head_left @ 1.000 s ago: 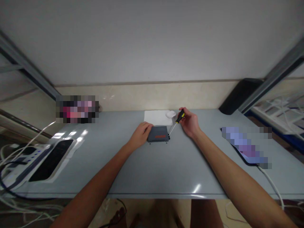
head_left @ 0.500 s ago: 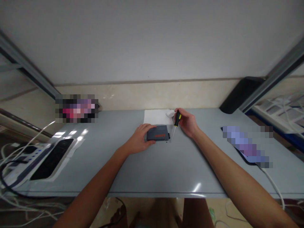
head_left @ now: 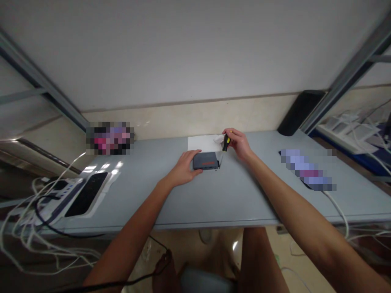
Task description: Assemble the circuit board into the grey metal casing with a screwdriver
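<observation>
A flat dark grey box [head_left: 205, 160] with red lettering lies on the grey table, and my left hand [head_left: 184, 169] grips its left end between thumb and fingers. My right hand [head_left: 238, 144] holds a black and yellow screwdriver [head_left: 226, 142] by its handle, the shaft slanting down to the box's right end. The tip is close to a small dark part on that end; whether they touch is too small to tell. A white sheet of paper [head_left: 200, 143] lies behind the box, with a small whitish item [head_left: 218, 139] on it beside my right fingers.
A black phone [head_left: 88, 194] and a power strip [head_left: 64, 203] with tangled cables lie at the left. A black cylinder [head_left: 301, 112] stands at the back right. Blurred-out items lie at both sides, a white cable [head_left: 337, 209] trailing from the right one.
The camera view has shifted, so the table sits higher in the picture. The screwdriver's tip is now closer to the box's right end. Both hands keep their holds.
</observation>
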`<state>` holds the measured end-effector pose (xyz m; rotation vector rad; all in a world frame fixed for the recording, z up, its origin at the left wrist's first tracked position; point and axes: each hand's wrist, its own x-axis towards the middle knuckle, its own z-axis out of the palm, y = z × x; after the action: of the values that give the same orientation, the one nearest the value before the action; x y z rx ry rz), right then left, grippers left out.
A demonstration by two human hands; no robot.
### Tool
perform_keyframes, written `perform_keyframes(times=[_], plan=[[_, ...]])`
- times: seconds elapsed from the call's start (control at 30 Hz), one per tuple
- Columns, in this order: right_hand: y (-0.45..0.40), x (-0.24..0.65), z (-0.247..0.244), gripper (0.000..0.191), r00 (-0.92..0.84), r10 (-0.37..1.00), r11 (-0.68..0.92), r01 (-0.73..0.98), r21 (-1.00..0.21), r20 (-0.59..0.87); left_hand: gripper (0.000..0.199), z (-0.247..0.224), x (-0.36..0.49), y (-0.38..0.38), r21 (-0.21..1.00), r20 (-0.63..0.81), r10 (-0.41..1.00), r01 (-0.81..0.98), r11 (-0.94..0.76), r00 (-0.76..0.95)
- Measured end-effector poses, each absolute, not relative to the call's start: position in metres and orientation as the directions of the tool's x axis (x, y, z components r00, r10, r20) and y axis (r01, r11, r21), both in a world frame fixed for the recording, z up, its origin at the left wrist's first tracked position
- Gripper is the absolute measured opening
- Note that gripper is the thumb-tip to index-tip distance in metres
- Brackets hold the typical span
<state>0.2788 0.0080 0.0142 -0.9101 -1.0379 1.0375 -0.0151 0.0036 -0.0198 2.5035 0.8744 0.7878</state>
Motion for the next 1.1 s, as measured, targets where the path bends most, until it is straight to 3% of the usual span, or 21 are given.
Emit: perform_keyframes(times=[0.13, 0.27, 0.43, 0.7, 1.1], plan=[[-0.012, 0.273, 0.025, 0.031, 0.203, 0.899, 0.409, -0.075, -0.909, 0.388, 0.072, -0.017, -0.028, -0.007, 0.423, 0.355, 0.711, 0.574, -0.701, 0.607], [-0.040, 0.260, 0.028, 0.034, 0.264, 0.859, 0.457, -0.010, -0.889, 0.439, 0.051, -0.020, -0.035, -0.007, 0.477, 0.360, 0.753, 0.584, -0.656, 0.552], [-0.069, 0.245, 0.022, 0.025, 0.366, 0.778, 0.505, 0.120, -0.855, 0.511, 0.021, -0.023, -0.032, 0.001, 0.491, 0.330, 0.764, 0.590, -0.641, 0.555], [-0.094, 0.246, 0.014, 0.017, 0.409, 0.687, 0.515, 0.310, -0.799, 0.601, 0.008, -0.027, -0.034, 0.002, 0.510, 0.368, 0.736, 0.538, -0.671, 0.569], [-0.099, 0.241, 0.004, 0.012, 0.466, 0.655, 0.523, 0.289, -0.802, 0.595, 0.017, -0.032, -0.037, 0.007, 0.510, 0.378, 0.830, 0.656, -0.557, 0.411]])
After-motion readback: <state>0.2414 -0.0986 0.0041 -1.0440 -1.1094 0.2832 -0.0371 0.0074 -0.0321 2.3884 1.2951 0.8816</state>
